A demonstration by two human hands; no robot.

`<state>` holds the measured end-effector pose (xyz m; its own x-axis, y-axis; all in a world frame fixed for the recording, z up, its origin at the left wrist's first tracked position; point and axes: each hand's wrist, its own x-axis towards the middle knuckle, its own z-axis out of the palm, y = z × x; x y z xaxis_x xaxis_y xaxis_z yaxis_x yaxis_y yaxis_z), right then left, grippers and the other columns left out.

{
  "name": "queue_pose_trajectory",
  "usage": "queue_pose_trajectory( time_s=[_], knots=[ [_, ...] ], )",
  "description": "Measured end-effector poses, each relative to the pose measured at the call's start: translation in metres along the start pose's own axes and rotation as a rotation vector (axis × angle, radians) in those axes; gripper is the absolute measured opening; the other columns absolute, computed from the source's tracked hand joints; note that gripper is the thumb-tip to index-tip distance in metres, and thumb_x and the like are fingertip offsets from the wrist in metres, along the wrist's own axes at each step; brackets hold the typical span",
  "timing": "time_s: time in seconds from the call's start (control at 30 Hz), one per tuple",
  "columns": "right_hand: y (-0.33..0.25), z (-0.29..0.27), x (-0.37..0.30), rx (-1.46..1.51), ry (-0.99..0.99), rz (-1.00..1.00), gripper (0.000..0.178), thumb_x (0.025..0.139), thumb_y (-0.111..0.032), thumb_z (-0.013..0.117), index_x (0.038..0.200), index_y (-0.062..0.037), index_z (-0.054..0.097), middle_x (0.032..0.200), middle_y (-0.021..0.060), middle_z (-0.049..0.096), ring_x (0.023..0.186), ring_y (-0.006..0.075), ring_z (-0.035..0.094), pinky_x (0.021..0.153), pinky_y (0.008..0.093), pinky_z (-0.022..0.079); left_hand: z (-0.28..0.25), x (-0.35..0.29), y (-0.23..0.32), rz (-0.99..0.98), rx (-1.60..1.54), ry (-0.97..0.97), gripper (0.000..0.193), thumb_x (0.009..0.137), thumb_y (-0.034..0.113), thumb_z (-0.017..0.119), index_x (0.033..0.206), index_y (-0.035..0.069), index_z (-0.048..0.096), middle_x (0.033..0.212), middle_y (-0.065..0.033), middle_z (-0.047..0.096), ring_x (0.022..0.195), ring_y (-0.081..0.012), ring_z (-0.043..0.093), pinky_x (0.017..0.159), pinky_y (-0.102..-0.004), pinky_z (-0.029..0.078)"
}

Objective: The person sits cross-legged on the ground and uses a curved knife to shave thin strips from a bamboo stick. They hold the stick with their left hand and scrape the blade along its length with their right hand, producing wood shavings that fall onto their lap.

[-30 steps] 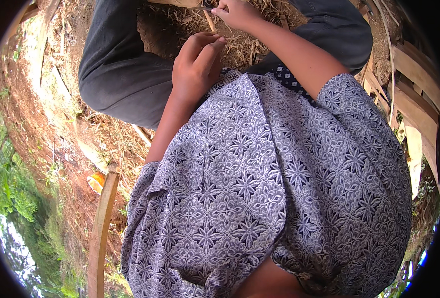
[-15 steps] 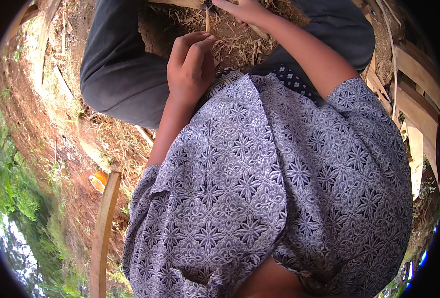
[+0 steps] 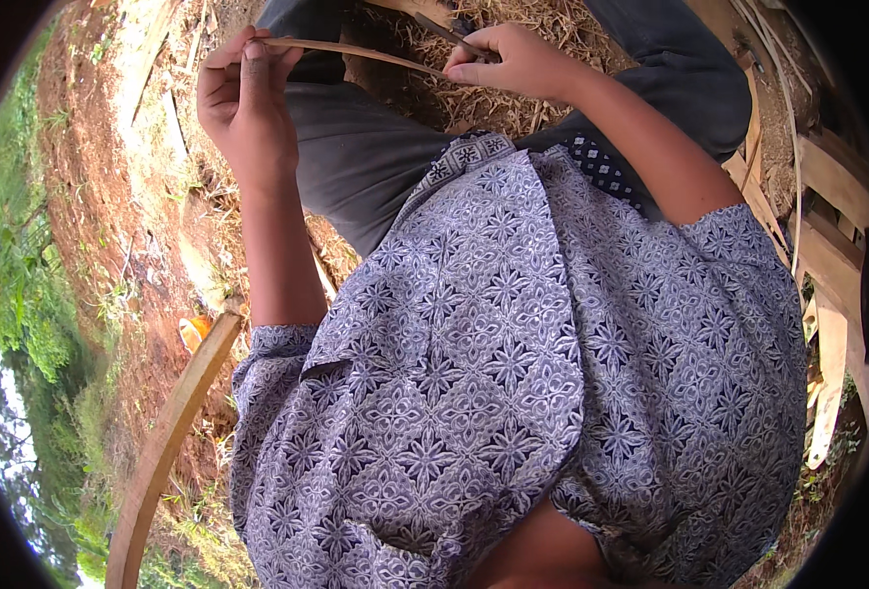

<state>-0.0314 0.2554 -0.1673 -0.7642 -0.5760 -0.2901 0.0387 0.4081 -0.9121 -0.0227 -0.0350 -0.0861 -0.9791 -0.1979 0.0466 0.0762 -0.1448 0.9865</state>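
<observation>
Across the top of the frame, a thin wooden strip point(image 3: 356, 50), slightly bowed, spanning from hand to hand over dark trousers point(image 3: 346, 147) and shaving-strewn ground point(image 3: 552, 18). At upper left, one end of the strip in the left hand point(image 3: 256, 113), with fingers together and clamped on it. At top centre, the other end at the fingertips of the right hand point(image 3: 527, 64), with fingers closed also on a dark, slender tool point(image 3: 444, 32) angled toward the upper left, just above the strip. Through the middle and lower frame, a blue-grey patterned shirt point(image 3: 454, 344). At lower left, a curved wooden beam point(image 3: 174, 432) and, just beside its upper end, an orange object point(image 3: 195, 332) too small to identify. Toward the left edge, reddish earth point(image 3: 110, 177) and green foliage point(image 3: 22, 255). Along the right edge, wooden planks point(image 3: 832, 182).
</observation>
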Motion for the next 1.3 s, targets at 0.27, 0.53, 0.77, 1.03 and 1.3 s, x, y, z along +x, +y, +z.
queue_pose_trajectory(
  time_s=[0.27,0.53,0.77,1.03,1.3],
  knots=[
    [-0.039,-0.02,-0.021,0.342,-0.093,0.063,0.02,0.097,-0.024,0.073,0.093,-0.0043,0.07,0.078,-0.0017,0.062,0.066,0.0052,0.055,0.06,0.0247,0.044,0.012,0.03,-0.003,-0.214,0.056,0.01,0.033,0.107,0.012,0.055,0.135,-0.005,0.054,0.119,-0.0188,0.065,0.107,-0.0262,0.069,0.096,-0.0429,0.059],
    [-0.067,-0.03,-0.038,0.504,-0.268,0.054,0.022,0.097,-0.028,0.073,0.094,-0.0063,0.07,0.073,-0.0022,0.062,0.065,0.0052,0.056,0.06,0.0232,0.044,0.034,0.031,-0.005,-0.4,-0.287,-0.014,0.032,0.102,0.002,0.06,0.135,0.004,0.057,0.1,-0.0092,0.07,0.082,-0.0165,0.073,0.072,-0.0282,0.066],
    [-0.045,-0.028,-0.042,0.716,-0.298,-0.01,0.02,0.098,-0.027,0.069,0.098,-0.0072,0.066,0.072,-0.0039,0.057,0.064,0.0037,0.053,0.057,0.0208,0.043,0.043,0.031,-0.005,-0.406,-0.406,-0.072,0.037,0.103,0.001,0.059,0.139,0.003,0.056,0.105,-0.0103,0.071,0.087,-0.0178,0.074,0.076,-0.0298,0.067],
    [-0.035,-0.028,-0.036,0.389,0.326,0.156,0.036,0.098,-0.031,0.07,0.122,-0.0047,0.067,0.093,-0.0007,0.064,0.067,0.0034,0.053,0.055,0.0197,0.043,0.04,0.026,-0.002,-0.422,-0.433,-0.079,0.043,0.105,0.002,0.054,0.148,0.003,0.048,0.111,-0.0106,0.07,0.092,-0.0197,0.074,0.079,-0.03,0.066],
    [-0.06,-0.017,-0.035,0.544,0.19,0.19,0.039,0.102,-0.033,0.067,0.126,-0.0022,0.069,0.102,0.0052,0.071,0.085,0.0049,0.066,0.053,0.0169,0.045,0.058,0.024,0.001,-0.461,-0.46,-0.123,0.045,0.105,0.002,0.054,0.15,0.002,0.046,0.115,-0.0122,0.068,0.094,-0.0212,0.073,0.08,-0.031,0.066]
  ],
)
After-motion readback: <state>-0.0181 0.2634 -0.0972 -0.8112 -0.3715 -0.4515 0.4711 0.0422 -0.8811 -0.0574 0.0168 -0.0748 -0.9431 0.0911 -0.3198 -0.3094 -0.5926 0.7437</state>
